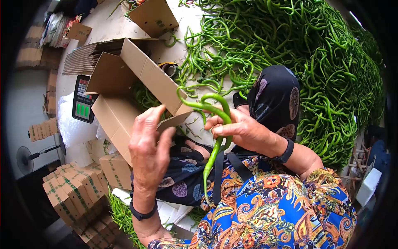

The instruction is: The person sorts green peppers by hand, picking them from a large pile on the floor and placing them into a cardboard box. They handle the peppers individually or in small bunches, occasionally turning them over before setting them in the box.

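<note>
My right hand (242, 129) is closed around a few long, curled green chili peppers (213, 159), which stick out above and below the fingers. My left hand (150, 141) is raised at the near side of an open cardboard box (118, 118), its fingers apart and nothing in them. The fingertips overlap the box's near flap in this view. Green peppers (145, 97) lie inside the box, partly hidden by its raised flaps.
A large heap of green peppers (327, 62) spreads across the right side. Left of the box stands a scale display (83, 99). Flattened cartons (78, 58) and a tape roll (169, 69) lie beyond it. Packed boxes (74, 189) and a fan (25, 159) are at the left.
</note>
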`<state>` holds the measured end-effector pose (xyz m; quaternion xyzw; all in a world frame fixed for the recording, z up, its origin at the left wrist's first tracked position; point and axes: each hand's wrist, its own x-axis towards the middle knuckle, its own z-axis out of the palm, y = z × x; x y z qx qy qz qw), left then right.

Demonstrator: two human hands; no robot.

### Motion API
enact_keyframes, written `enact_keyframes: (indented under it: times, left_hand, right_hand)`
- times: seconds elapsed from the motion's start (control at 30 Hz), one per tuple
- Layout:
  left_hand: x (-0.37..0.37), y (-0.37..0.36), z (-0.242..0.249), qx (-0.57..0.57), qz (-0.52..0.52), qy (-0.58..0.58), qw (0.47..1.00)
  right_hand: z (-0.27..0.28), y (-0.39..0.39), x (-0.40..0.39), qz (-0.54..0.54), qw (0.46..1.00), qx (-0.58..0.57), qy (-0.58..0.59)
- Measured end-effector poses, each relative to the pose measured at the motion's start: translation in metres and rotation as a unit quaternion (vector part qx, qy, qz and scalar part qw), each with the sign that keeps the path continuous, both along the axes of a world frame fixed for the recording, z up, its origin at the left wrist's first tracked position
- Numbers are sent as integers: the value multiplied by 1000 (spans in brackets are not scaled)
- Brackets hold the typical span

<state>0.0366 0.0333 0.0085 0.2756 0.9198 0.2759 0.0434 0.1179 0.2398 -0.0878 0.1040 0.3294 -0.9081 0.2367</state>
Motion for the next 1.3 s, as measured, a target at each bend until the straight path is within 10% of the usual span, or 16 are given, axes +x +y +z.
enact_keyframes:
  times: [0.13, 0.27, 0.4, 0.53, 0.73, 0.87, 1.1, 1.3]
  left_hand:
    - [8, 29, 12, -26, -117, 18, 993]
    - [21, 40, -13, -117, -260, 172, 943]
    - [18, 26, -10, -64, -141, 69, 986]
    - [4, -4, 22, 111, 165, -112, 974]
    - [-16, -76, 15, 243, 316, -138, 907]
    - [-23, -136, -40, 131, 357, -188, 906]
    - [11, -59, -15, 39, 318, -64, 945]
    - [47, 41, -14, 95, 236, -249, 934]
  right_hand:
    - [7, -6, 7, 4, 889, 381, 255]
    - [4, -10, 10, -69, 804, 479, 346]
    - [11, 0, 0, -175, 719, 571, 357]
    - [66, 52, 7, -228, 890, 336, 210]
    - [45, 155, 12, -344, 845, 392, 119]
    - [-20, 207, 28, -314, 847, 429, 15]
    - [-177, 251, 72, -235, 790, 553, -126]
    - [-217, 241, 35, -113, 708, 697, -18]
